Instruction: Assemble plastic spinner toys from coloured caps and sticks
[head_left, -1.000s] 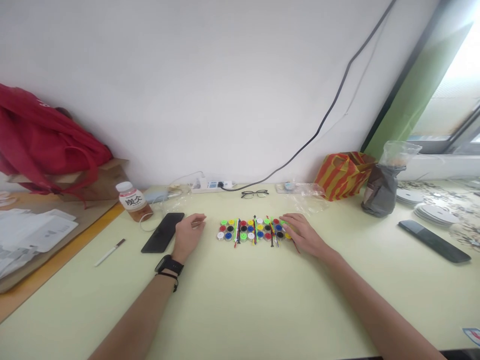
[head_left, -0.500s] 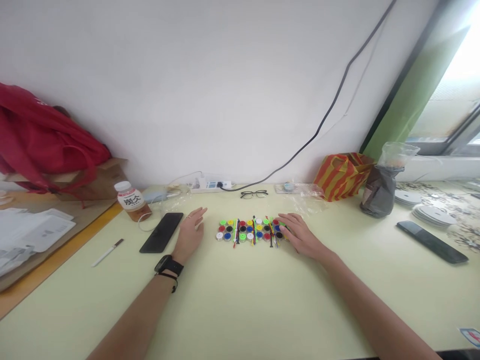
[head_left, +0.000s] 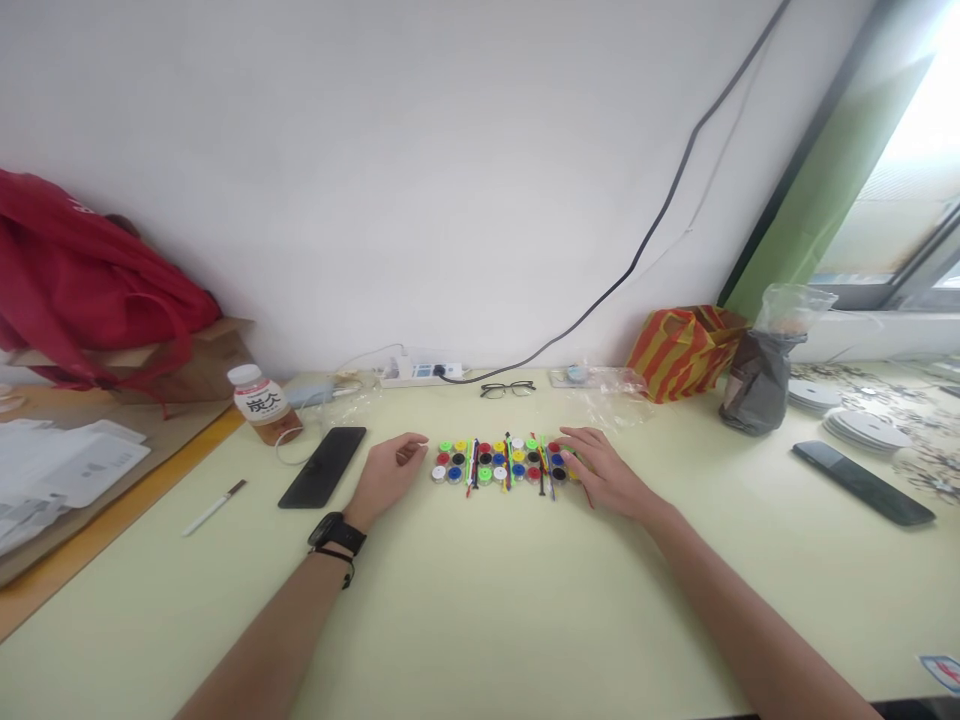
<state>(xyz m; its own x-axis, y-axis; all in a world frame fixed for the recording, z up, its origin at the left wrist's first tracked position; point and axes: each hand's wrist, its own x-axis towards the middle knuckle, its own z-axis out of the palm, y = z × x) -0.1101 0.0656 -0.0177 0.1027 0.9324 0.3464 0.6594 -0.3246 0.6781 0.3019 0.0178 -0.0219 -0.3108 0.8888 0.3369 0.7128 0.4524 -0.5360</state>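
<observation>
Glossy round discs (head_left: 486, 459), multicoloured, clear-rimmed, lower centre of frame; thin strand bundles (head_left: 472, 465) between columns. My right hand (head_left: 606, 476), thumb spread from fingers, at right end; contact unclear. My left hand (head_left: 388, 480), fingers curled, just beside left end; can't tell if pinching. Flat black smartphone (head_left: 322, 468), left. Smooth pale tabletop (head_left: 480, 590).

On the pale table (head_left: 480, 610), three rows of round coloured pieces (head_left: 500, 459) sit in a block, bundles of thin strips (head_left: 472, 465) lying across them. The person's right hand (head_left: 615, 478) covers the block's right end, while the left hand (head_left: 388, 477), fingers curled, is just beside its left end. Eyeglasses (head_left: 508, 389) lie behind, a dark phone (head_left: 322, 468) to the left.
</observation>
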